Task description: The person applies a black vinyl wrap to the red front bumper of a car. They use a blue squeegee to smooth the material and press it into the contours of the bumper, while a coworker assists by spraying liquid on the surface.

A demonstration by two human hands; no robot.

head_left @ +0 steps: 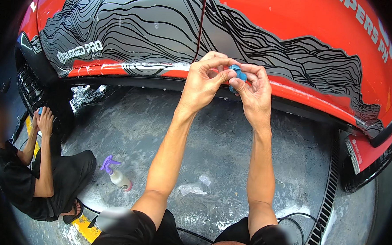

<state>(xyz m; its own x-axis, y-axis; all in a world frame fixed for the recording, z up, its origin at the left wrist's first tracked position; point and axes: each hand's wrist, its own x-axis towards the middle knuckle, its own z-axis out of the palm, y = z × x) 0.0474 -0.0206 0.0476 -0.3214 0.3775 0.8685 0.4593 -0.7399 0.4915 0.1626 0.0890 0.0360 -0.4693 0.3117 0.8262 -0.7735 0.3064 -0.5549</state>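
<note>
Up against the lower side of a red car point(299, 21) with a grey-and-black wavy line wrap, both hands are raised together over the sill. Left hand point(203, 80) and right hand point(253, 92) are pinching one small blue lump point(238, 74) between them — looks like a clay bar or a bit of sponge, can't say which. Fingers of both hands are closed on it, thumbs and fingertips pressing in from either side, so it sits right between the two hands just in front of the car's red lower edge.

Down on the wet grey concrete floor point(230, 142), left of the left forearm, a spray bottle point(115, 175) with a purple trigger lies on its side. A crumpled clear bit of plastic point(191, 189) is between the two forearms. A black hose point(295, 223) loops near the right knee, and a drain grate point(327, 196) runs along the right.

Far left, another person in black point(33, 176) crouches by the wheel point(38, 92) — their hands point(43, 119) are up on the tyre with something blue.
</note>
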